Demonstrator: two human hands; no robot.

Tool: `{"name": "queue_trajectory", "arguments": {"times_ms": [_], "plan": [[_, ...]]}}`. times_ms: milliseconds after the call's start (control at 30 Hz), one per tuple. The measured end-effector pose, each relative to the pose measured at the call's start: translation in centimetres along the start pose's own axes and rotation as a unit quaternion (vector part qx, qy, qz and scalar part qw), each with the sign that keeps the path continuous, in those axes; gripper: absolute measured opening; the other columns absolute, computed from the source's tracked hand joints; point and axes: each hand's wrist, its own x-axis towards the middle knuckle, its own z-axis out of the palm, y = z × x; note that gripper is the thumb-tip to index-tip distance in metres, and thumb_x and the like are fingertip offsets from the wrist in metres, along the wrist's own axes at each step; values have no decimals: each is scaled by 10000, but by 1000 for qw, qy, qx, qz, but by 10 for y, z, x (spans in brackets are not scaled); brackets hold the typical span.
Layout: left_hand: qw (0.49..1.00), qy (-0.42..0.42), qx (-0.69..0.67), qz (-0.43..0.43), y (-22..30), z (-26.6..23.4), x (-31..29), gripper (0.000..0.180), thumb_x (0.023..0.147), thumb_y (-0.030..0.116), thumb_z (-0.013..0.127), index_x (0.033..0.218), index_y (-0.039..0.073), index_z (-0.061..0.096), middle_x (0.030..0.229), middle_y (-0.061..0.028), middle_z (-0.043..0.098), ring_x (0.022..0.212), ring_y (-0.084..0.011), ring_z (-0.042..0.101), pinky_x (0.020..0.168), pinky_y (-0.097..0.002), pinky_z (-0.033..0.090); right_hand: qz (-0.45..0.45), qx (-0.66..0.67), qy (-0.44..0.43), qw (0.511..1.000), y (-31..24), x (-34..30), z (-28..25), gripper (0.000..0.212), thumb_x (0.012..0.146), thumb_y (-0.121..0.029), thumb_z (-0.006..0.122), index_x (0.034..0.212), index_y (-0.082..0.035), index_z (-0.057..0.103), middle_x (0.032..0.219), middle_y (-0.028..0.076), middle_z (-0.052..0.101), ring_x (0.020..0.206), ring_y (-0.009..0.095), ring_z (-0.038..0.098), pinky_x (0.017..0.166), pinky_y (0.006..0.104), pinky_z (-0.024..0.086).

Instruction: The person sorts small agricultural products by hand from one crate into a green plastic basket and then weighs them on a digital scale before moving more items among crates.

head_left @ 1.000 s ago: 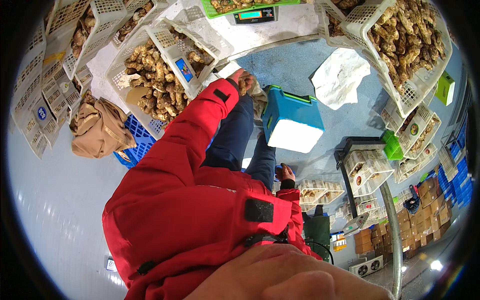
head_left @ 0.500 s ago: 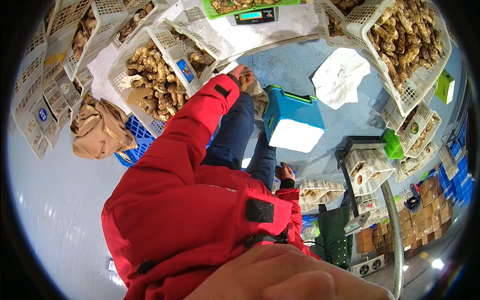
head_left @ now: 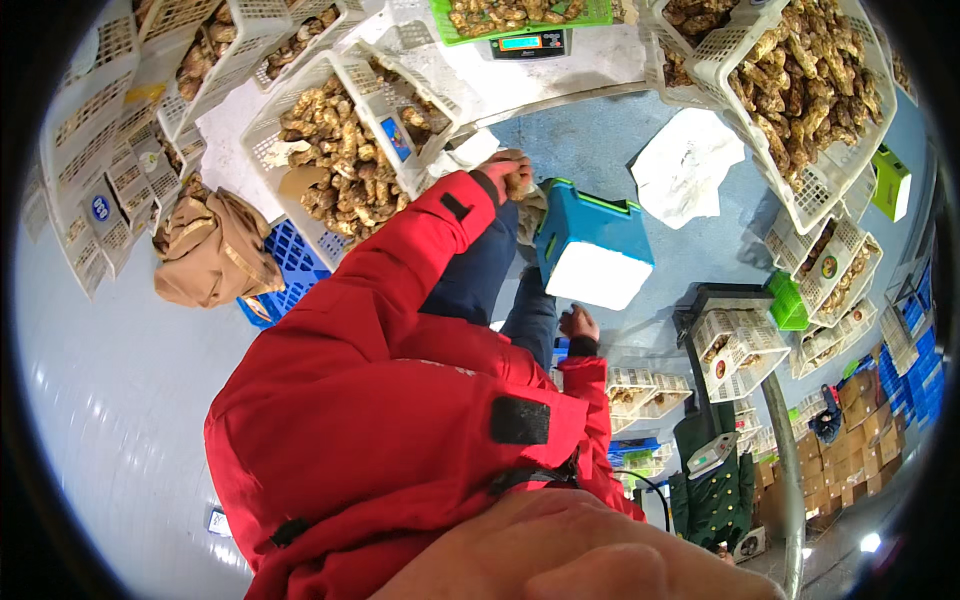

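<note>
My left hand [head_left: 507,174], at the end of a red sleeve, is closed around a brown mushroom [head_left: 520,183]; its fingers partly cover it. Beside that forearm stands a white crate [head_left: 262,112] heaped with brown mushrooms [head_left: 345,165]. A smaller white basket [head_left: 358,72] with mushrooms adjoins it, a phone-like screen [head_left: 396,138] against its side. A pale cloth [head_left: 531,222] hangs just below my left hand, next to a teal box [head_left: 590,225] with a white face. Lower down, my right hand [head_left: 578,322] has curled fingers, apart from the box; anything inside them is hidden.
A green tray [head_left: 462,38] of mushrooms rests by a digital scale [head_left: 530,44]. Full white crates [head_left: 722,70] stack at right. A white sheet [head_left: 690,170] lies on the blue floor. A brown garment [head_left: 215,250] sits at left. A person in a green coat [head_left: 708,490] is lower right.
My left hand has moved slightly right and down with the mushroom, toward the teal box. My right hand has risen a little, its fingers curled. The green-coated person has shifted right.
</note>
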Motion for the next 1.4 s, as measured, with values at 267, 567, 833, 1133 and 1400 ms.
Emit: {"name": "queue_trajectory", "arguments": {"times_ms": [267, 567, 833, 1133, 1400], "plan": [[989, -75, 106, 73, -18, 149, -71, 190, 767, 18, 517, 946, 81, 524, 1028, -66, 540, 990, -214, 489, 846, -350, 387, -335, 45, -185, 923, -178, -110, 152, 297, 797, -133, 518, 1061, 4, 503, 862, 50, 560, 723, 105, 526, 619, 198, 415], [957, -88, 269, 66, -77, 177, -119, 359, 832, 291, 435, 1111, 66, 435, 1085, -91, 488, 1016, -218, 455, 826, -332, 394, -481, 9, -178, 858, -161, -160, 122, 304, 718, -76, 571, 1012, -6, 532, 906, 64, 580, 814, 117, 533, 715, 227, 426], [835, -164, 523, -41, -143, 146, -150, 333, 868, 226, 412, 1116, 4, 438, 1011, -51, 507, 905, -133, 479, 794, -254, 386, -455, 123, -229, 852, -89, -168, 53, 450, 801, -120, 494, 1213, -9, 351, 1128, 73, 465, 957, 126, 473, 784, 235, 399], [848, -70, 506, -138, -235, 143, -176, 407, 823, 277, 497, 1106, 3, 397, 982, -118, 516, 884, -241, 519, 778, -357, 432, -422, 206, -22, 883, 16, -130, -70, 345, 751, -229, 504, 1070, -99, 525, 691, 22, 564, 583, 89, 514, 540, 231, 429], [787, -110, 522, -309, -276, 159, -166, 439, 770, 311, 570, 1113, 88, 412, 950, -70, 521, 833, -201, 534, 768, -377, 451, -286, 547, 214, 757, 189, -65, -193, 296, 764, -68, 464, 1059, -56, 477, 662, 31, 494, 473, 113, 436, 389, 236, 349]]}}
